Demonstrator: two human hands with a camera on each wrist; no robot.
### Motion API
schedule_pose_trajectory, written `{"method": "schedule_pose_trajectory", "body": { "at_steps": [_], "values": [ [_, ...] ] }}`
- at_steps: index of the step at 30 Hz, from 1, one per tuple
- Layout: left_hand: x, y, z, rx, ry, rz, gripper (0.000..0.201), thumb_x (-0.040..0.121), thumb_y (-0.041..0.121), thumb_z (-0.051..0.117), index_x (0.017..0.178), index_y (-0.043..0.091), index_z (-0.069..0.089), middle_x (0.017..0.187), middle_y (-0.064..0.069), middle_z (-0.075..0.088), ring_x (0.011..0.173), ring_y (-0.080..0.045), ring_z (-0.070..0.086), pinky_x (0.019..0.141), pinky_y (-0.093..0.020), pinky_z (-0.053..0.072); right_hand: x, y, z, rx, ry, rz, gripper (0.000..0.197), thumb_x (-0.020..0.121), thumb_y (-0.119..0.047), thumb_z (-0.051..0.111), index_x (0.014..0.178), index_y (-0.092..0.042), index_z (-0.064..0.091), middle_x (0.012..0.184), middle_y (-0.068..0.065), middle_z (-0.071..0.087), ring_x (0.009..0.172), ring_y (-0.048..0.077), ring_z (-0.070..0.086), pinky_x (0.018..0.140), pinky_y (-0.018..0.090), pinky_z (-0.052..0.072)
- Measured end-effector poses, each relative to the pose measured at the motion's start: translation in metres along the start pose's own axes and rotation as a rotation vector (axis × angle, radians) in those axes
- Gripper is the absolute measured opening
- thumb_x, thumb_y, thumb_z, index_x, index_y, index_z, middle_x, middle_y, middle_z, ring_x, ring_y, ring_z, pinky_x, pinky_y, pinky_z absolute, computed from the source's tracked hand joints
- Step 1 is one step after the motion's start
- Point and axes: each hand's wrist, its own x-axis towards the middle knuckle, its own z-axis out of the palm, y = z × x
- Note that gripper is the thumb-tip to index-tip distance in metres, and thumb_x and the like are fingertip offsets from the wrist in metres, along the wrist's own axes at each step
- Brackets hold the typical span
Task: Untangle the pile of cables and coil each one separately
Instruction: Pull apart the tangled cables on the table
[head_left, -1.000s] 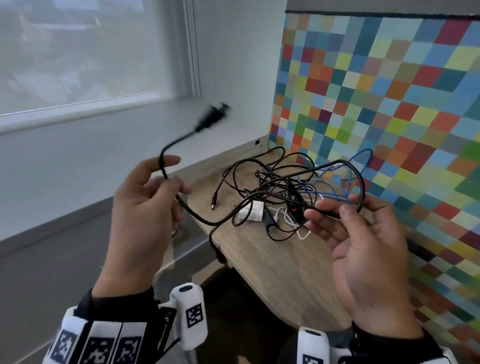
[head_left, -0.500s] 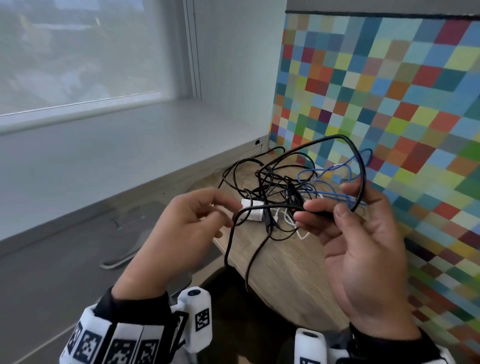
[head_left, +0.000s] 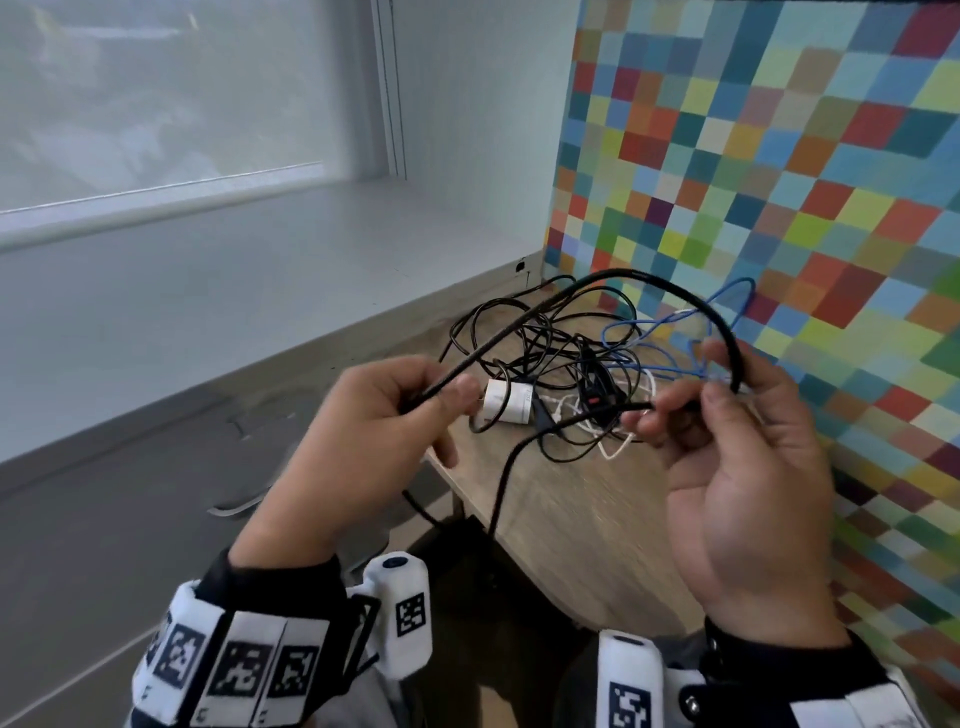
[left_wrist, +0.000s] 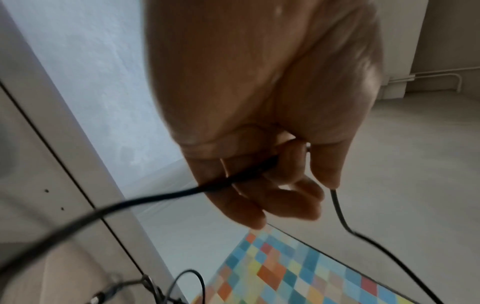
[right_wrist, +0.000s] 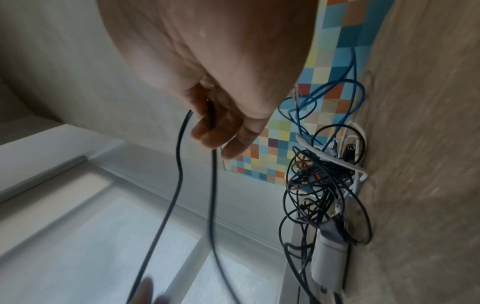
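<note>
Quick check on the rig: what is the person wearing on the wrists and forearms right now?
Both hands, left hand and right hand, are bare, with no gloves. Each arm has a black sleeve ending at the wrist. Around each forearm sits a white band carrying square black-and-white coded markers. A white rounded camera pod with its own marker is mounted at each wrist.

The head view looks forward and down from above both hands onto the table, with the checkered wall at right. Each wrist view sits close behind its own palm, looking along the fingers. All three share the checkered wall; the right wrist and head views share the cable pile.
</note>
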Motion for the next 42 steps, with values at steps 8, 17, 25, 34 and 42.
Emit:
{"method": "schedule_pose_trajectory", "body": {
  "at_steps": [8,17,25,34,42],
  "values": [
    [-0.001,0.002,-0.027,-0.401,0.146,0.017,0.022,0.082,0.027,0.059,0.074,0.013,0.073,0.065,-0.018,0.033,0.056,-0.020,0.023,0.057,-0.041,0.019,0.009,0.001,-0.012,-0.321,0.129,0.038,0.036,0.103,-0.002,0.054,0.127,-0.026,0.065,0.102,-0.001,0.071,0.096,0.014,0.065,0.089,0.045,0.055],
    [-0.010,0.022,0.016,0.281,-0.111,0.218,0.026,0.105,0.030,0.055,0.092,0.025,0.077,0.068,0.019,0.060,0.063,0.001,0.056,0.060,-0.010,0.036,-0.023,-0.004,0.029,-0.617,-0.421,0.017,0.047,0.095,-0.028,0.069,0.138,-0.041,0.057,0.120,-0.014,0.073,0.118,0.004,0.066,0.100,0.033,0.051],
    [-0.007,0.009,-0.004,0.175,-0.152,0.043,0.033,0.087,0.054,0.063,0.074,0.024,0.067,0.054,0.011,0.043,0.049,-0.006,0.035,0.050,-0.021,0.031,-0.010,-0.007,0.015,-0.402,-0.141,-0.019,0.024,0.085,-0.040,0.068,0.101,-0.029,0.081,0.057,-0.014,0.057,0.047,0.004,0.043,0.047,0.021,0.036],
    [0.000,-0.011,-0.021,-0.112,-0.049,-0.047,0.034,0.084,0.052,0.064,0.070,0.021,0.059,0.064,-0.003,0.036,0.052,-0.017,0.027,0.053,-0.034,0.023,0.018,-0.010,-0.024,-0.196,0.148,0.000,0.023,0.103,-0.006,0.058,0.110,-0.018,0.076,0.066,-0.001,0.045,0.044,0.009,0.029,0.041,0.019,0.026],
    [0.000,-0.007,-0.018,-0.420,-0.126,-0.072,0.035,0.088,0.037,0.061,0.057,0.024,0.050,0.057,0.005,0.028,0.047,-0.010,0.018,0.044,-0.024,0.013,0.018,-0.004,-0.028,-0.244,0.167,-0.008,0.023,0.104,-0.012,0.058,0.121,-0.015,0.074,0.070,-0.001,0.053,0.044,0.011,0.030,0.040,0.019,0.027]
  ]
}}
